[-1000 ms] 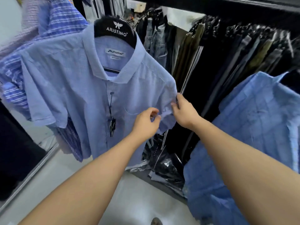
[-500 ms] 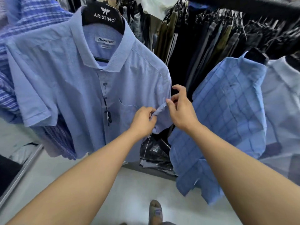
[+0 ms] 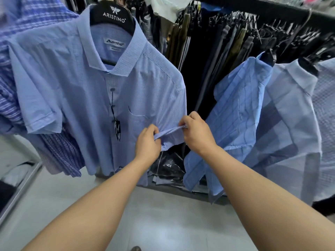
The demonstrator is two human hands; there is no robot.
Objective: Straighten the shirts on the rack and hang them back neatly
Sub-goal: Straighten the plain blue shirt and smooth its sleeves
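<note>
Pale blue shirt (image 3: 87, 98) hangs on a black hanger (image 3: 112, 17) at the left of the rack (image 3: 262, 7). Its sleeve hem (image 3: 170, 132) is stretched between the left hand (image 3: 147, 142) and the right hand (image 3: 196, 133), the fingers of both pinching the cloth. A checked blue shirt (image 3: 235, 124) hangs just beside.

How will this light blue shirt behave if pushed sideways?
The light blue shirt is probably floppy: its sleeve hem bunches between the left hand and right hand. Likely light, given soft folds. It may swing on its hanger.
</note>
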